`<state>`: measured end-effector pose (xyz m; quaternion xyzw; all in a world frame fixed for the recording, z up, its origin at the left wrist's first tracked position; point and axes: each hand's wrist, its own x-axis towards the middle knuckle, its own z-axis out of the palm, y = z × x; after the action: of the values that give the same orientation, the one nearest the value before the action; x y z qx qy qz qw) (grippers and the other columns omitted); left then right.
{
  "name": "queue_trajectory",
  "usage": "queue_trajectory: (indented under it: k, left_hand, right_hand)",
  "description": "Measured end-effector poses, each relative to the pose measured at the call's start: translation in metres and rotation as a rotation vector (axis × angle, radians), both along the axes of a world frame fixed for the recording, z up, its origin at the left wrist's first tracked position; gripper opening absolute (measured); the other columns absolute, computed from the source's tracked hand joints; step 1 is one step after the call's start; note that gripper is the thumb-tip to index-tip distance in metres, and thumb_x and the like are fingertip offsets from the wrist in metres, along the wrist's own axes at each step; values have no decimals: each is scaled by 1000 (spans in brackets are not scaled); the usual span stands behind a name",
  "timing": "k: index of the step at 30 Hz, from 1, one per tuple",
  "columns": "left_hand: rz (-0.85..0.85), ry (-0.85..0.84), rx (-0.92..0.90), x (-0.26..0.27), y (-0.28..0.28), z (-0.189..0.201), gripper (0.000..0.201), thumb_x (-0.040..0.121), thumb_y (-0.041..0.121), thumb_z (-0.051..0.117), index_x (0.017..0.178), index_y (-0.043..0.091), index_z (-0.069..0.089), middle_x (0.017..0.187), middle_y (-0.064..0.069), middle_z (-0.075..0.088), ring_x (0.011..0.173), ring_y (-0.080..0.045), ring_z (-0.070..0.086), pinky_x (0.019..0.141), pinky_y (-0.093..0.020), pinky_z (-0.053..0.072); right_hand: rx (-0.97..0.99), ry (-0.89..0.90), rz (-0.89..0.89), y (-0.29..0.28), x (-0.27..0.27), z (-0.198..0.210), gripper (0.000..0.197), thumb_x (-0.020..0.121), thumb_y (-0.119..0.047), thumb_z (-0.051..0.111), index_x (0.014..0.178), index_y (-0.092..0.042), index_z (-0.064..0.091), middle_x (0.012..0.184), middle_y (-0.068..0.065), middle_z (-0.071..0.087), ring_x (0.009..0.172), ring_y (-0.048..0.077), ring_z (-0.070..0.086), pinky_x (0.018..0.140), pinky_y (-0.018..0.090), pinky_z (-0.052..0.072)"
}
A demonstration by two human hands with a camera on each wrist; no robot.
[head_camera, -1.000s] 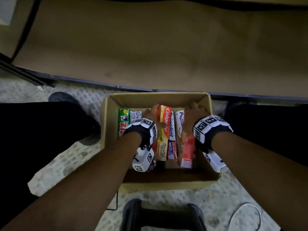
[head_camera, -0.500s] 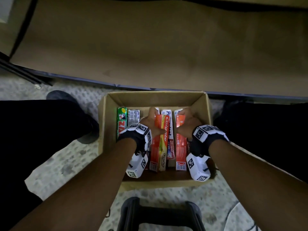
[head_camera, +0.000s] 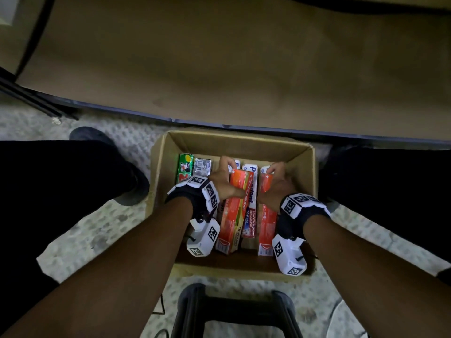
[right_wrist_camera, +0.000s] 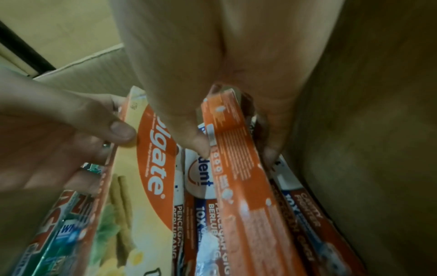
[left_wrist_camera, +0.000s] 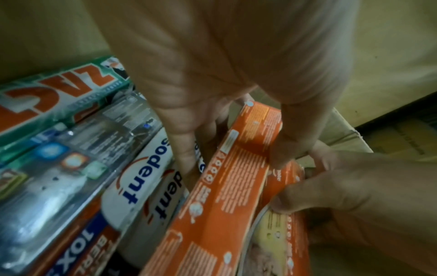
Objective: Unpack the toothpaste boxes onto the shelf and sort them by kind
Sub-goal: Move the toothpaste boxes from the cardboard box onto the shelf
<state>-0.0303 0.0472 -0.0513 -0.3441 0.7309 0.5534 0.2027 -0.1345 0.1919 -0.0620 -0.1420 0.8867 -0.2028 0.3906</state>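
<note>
An open cardboard carton [head_camera: 302, 172] stands on the floor below the bare brown shelf board [head_camera: 219, 57]. Toothpaste boxes lie packed inside it. My left hand [head_camera: 230, 181] grips an orange Colgate box [head_camera: 233, 215], thumb on its right side and fingers on its left [left_wrist_camera: 232, 161]. My right hand [head_camera: 268, 185] grips a second orange box [head_camera: 266, 223], pinched between thumb and fingers [right_wrist_camera: 235, 149]. A white Pepsodent box [head_camera: 251, 203] lies between the two. A green Zact box [head_camera: 185, 167] and a silver box [head_camera: 202, 167] lie at the carton's left.
My legs in dark trousers flank the carton, with a dark shoe [head_camera: 92, 135] at the left. A black stool frame [head_camera: 234, 313] stands just in front of the carton. A dark metal edge [head_camera: 244, 126] runs along the shelf front, close behind the carton.
My right hand has moved left from the carton's right wall and taken hold of an orange box. My left hand has lowered its Colgate box a little and keeps its hold.
</note>
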Motion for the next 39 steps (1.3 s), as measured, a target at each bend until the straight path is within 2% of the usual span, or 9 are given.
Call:
queue_trajectory:
  k: [3, 7, 9, 12, 18, 24, 28, 35, 39]
  left_hand:
    - [17, 30, 23, 4, 4, -2, 70, 72, 11, 82, 111, 27, 26, 109, -8, 58, 94, -28, 66, 78, -46, 59]
    - [31, -62, 128, 13, -1, -3, 91, 67, 17, 88, 131, 26, 25, 117, 0, 59, 109, -26, 61, 91, -46, 54]
    - [28, -153, 212, 21, -3, -1, 92, 67, 21, 88, 135, 36, 28, 120, 5, 62, 109, -24, 63, 87, -49, 56]
    - [62, -202, 311, 32, -4, -2, 86, 73, 15, 84, 139, 38, 34, 118, 7, 65, 110, -22, 63, 85, -48, 57]
    - [146, -156, 339, 37, -5, -2, 78, 71, 16, 86, 129, 41, 41, 107, 11, 68, 102, -18, 66, 82, -48, 59]
    - [220, -132, 372, 34, -5, -2, 80, 65, 15, 89, 131, 34, 48, 112, 0, 72, 102, -23, 69, 73, -50, 60]
    - [228, -129, 338, 32, -10, 4, 87, 54, 25, 94, 129, 32, 50, 112, -2, 72, 100, -26, 70, 73, -56, 59]
    - [276, -83, 298, 29, -19, 27, 87, 56, 21, 93, 131, 30, 49, 118, -3, 69, 102, -29, 68, 71, -59, 58]
    - [312, -27, 264, 29, -25, 51, 78, 63, 20, 91, 127, 28, 48, 115, -4, 70, 98, -26, 70, 70, -52, 60]
  right_hand:
    - [-101, -2, -19, 0, 5, 1, 62, 71, -21, 79, 101, -31, 26, 104, 5, 56, 86, 20, 63, 66, 34, 55]
    - [-57, -193, -52, 0, 4, 5, 74, 70, -16, 82, 121, -29, 29, 107, 1, 60, 94, 19, 64, 81, 38, 56]
    - [30, -264, -21, -1, 2, 6, 73, 68, -19, 80, 126, -26, 36, 108, 0, 64, 96, 19, 64, 84, 38, 56]
    - [103, -329, 46, 1, -1, 8, 69, 67, -22, 78, 127, -25, 45, 110, -1, 66, 96, 19, 65, 86, 40, 56]
    - [144, -429, 100, 10, 0, 11, 107, 66, -3, 84, 147, -32, 21, 127, 1, 60, 111, 25, 60, 87, 42, 55]
    - [113, -406, 43, 12, 5, 9, 100, 68, -4, 80, 146, -32, 22, 120, 0, 59, 107, 24, 59, 78, 39, 54]
    - [72, -393, -3, 15, 11, 8, 97, 67, -5, 79, 144, -33, 27, 125, 1, 58, 112, 26, 58, 90, 47, 53]
    - [-51, -367, -78, 6, 4, 31, 86, 66, -13, 80, 136, -35, 34, 111, -3, 62, 100, 21, 63, 85, 48, 56]
    - [-92, -289, -109, 2, 1, 54, 77, 66, -16, 78, 128, -36, 37, 108, 0, 64, 91, 21, 67, 79, 48, 59]
